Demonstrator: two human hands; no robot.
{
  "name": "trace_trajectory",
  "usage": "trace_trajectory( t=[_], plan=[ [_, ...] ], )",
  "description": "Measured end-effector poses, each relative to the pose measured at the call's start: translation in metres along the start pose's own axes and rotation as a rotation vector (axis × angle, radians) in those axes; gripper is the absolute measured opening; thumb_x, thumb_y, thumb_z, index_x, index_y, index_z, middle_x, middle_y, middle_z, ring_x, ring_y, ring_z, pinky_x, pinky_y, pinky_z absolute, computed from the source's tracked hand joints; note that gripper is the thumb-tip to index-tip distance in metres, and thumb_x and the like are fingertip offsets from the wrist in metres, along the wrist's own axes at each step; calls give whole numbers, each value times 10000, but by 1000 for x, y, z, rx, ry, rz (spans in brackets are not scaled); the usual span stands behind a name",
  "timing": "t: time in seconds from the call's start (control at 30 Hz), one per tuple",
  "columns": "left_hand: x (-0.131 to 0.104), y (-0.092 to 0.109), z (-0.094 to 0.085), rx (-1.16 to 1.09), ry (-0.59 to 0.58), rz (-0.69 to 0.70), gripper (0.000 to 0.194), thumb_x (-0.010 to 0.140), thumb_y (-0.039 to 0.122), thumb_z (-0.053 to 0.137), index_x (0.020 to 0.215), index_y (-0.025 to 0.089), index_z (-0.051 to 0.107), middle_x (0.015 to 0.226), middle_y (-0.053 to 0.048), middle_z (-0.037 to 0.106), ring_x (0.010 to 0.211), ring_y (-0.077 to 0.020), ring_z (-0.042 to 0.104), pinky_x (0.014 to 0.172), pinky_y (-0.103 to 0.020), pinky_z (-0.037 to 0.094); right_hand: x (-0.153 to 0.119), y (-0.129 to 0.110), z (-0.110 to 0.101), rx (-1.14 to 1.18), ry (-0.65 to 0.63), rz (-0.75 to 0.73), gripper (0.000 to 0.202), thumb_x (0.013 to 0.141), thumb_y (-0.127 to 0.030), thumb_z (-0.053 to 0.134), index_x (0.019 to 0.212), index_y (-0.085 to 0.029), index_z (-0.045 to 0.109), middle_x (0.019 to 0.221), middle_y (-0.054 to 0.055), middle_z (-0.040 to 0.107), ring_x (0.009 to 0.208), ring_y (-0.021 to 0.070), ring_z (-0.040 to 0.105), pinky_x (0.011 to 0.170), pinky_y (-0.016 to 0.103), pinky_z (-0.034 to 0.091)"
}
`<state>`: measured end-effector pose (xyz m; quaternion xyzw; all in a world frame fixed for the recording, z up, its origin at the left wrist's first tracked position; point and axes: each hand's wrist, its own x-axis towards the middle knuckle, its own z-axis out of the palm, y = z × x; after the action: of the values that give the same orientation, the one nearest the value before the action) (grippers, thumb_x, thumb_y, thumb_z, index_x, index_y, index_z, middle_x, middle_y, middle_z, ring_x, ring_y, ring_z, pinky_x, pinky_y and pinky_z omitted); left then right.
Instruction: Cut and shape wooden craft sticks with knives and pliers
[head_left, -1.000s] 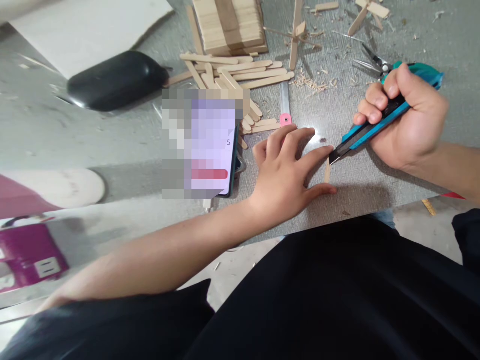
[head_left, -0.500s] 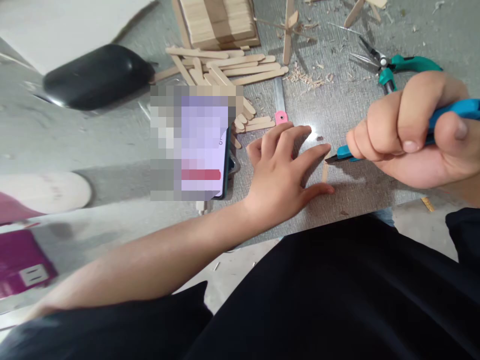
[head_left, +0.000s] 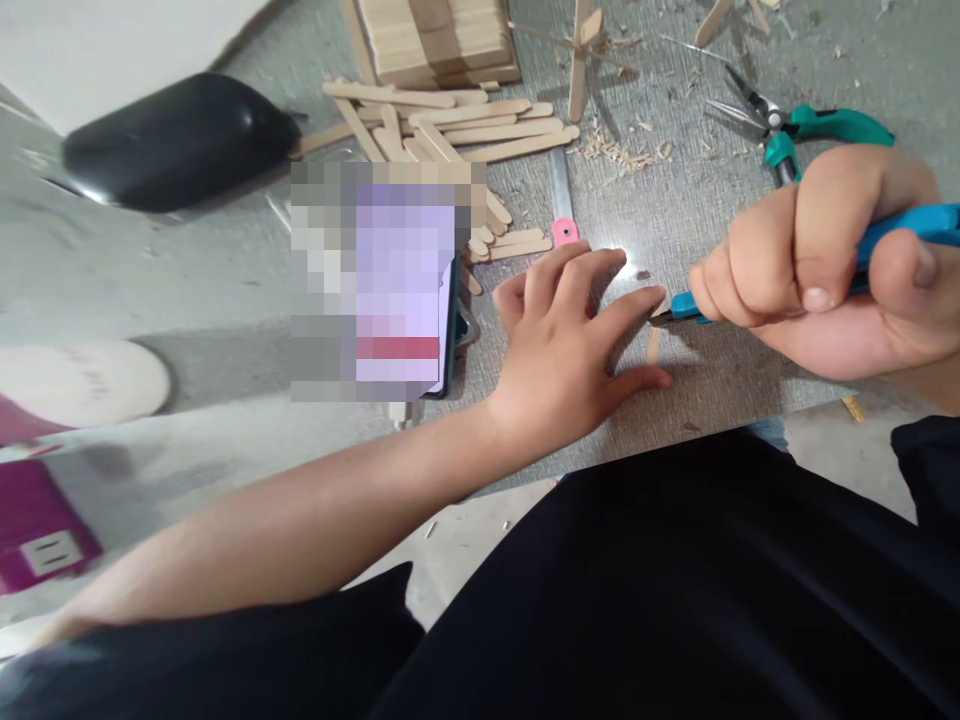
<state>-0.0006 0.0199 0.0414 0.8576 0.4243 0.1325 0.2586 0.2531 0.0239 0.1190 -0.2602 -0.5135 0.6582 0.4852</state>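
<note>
One cutter (head_left: 904, 228), right fingers (head_left: 754, 255) curled around it | one wooden strip (head_left: 653, 347), left fingers (head_left: 628, 309) spread

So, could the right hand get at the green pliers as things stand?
Probably not yet: the right hand grips the blue cutter, though the green pliers lie close by, with nothing visibly between.

Grey textured tbl (head_left: 757, 220) w/ bright lt. glare (head_left: 632, 263) nr ctr, pale flr (head_left: 469, 545) below.

Two hands (head_left: 555, 345) in play, one cutter (head_left: 911, 228), one short stick (head_left: 654, 346)! One phone (head_left: 401, 280), one pair of pliers (head_left: 775, 121), one purple box (head_left: 43, 508), one bundle (head_left: 442, 42), and loose sticks (head_left: 525, 142), oh, more than ten!
</note>
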Motion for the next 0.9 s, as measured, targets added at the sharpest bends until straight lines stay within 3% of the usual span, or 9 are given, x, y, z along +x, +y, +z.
trace_trajectory(
  t=[0.1, 0.3, 0.43, 0.57, 0.7, 0.9],
  plan=[
    [1, 1, -1, 14, 9, 7, 682, 957, 802, 876, 1535, 457, 774, 1756, -150, 623, 1676, -545, 429, 1277, -768, 363, -6, -2, -2, -73, -46, 5, 587, 1159, -435, 768, 717, -231, 440, 670, -60, 422, 616, 116, 372, 673, 344, 373],
    [-1, 0, -2, 39, 32, 39, 707, 970, 802, 872, 1567, 438, 765, 1749, -166, 644, 1667, -538, 465, 1262, -751, 380, -18, -10, -11, -272, -269, 30, 599, 1228, -539, 613, 738, -250, 422, 724, -49, 357, 649, 137, 360, 716, 344, 445],
    [-2, -2, 1, 51, 48, 52, 728, 970, 823, 861, 1575, 431, 760, 1753, -167, 640, 1656, -522, 467, 1257, -716, 375, -15, -9, -14, -265, -242, 18, 598, 1224, -521, 615, 747, -257, 368, 713, -47, 342, 647, 148, 359, 706, 349, 445],
    [-1, -1, 4, 34, 52, 24, 711, 964, 824, 860, 1554, 442, 758, 1757, -147, 631, 1643, -507, 452, 1261, -708, 357, -13, -7, -16, -245, -315, 0, 572, 1231, -468, 599, 738, -256, 397, 721, -46, 364, 651, 145, 385, 708, 370, 414],
    [-1, -1, 3, 38, 40, 18, 699, 967, 835, 851, 1550, 459, 765, 1757, -139, 629, 1648, -504, 440, 1278, -707, 345, -12, -6, -14, -248, -230, 28, 632, 1209, -554, 641, 730, -241, 372, 715, -46, 363, 661, 144, 370, 720, 368, 399],
    [-2, -2, 1, 48, 33, 34, 738, 978, 869, 814, 1570, 431, 769, 1748, -168, 636, 1642, -509, 459, 1278, -717, 345, -8, -3, -8, -220, -235, -18, 627, 1227, -508, 615, 728, -233, 353, 688, -58, 336, 628, 129, 317, 695, 333, 348]
  ],
)
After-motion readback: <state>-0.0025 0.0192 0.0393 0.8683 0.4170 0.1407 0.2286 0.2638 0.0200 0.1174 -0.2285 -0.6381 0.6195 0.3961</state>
